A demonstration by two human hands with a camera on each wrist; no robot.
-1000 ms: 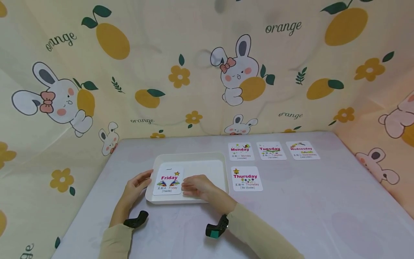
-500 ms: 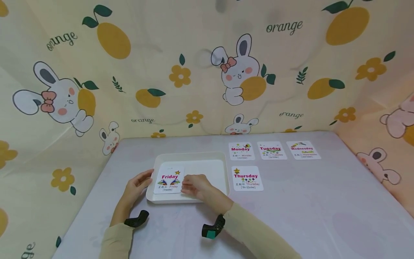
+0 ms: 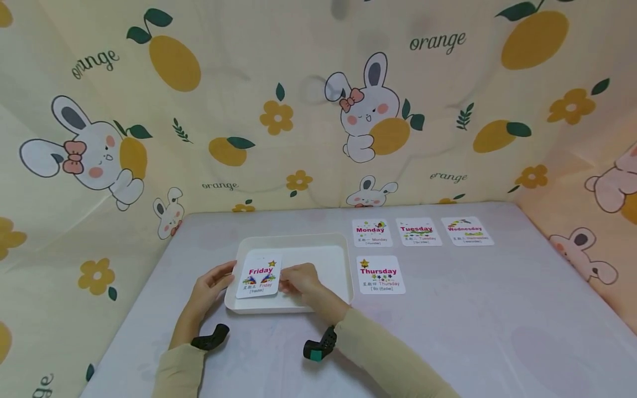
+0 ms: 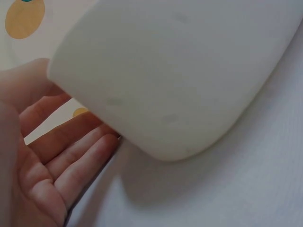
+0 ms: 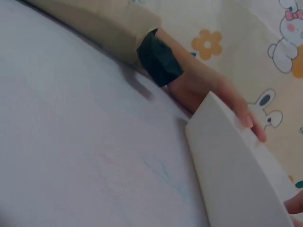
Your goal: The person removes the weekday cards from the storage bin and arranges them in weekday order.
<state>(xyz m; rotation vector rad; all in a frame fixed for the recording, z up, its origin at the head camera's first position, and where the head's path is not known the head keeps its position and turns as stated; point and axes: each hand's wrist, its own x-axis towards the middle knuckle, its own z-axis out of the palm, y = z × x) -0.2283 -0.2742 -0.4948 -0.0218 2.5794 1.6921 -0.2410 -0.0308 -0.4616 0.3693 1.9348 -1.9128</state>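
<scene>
A white Friday card (image 3: 260, 276) lies in the left part of a shallow white tray (image 3: 323, 243), tilted a little with its right edge up. My right hand (image 3: 301, 281) pinches that edge, fingers bent. At the tray's left end, my left hand (image 3: 211, 282) holds the rim. Seen from the right wrist, fingertips (image 5: 248, 122) of the left hand come over this rim, while the left wrist view has the tray wall (image 4: 180, 80) hiding the ends of some fingers. Only a bit of the right hand (image 5: 296, 204) shows in the right wrist view.
Right of the tray lies a Thursday card (image 3: 380, 275). Behind it, a Monday card (image 3: 372, 233), a Tuesday card (image 3: 418, 232) and a Wednesday card (image 3: 466, 231) form a row on the pale tabletop (image 3: 473, 320). A rabbit-print cloth (image 3: 298, 66) hangs behind.
My right hand's fingers have gone from extended beside the Friday card to bent at its right edge, and that edge has lifted slightly. The left hand keeps its place on the tray.
</scene>
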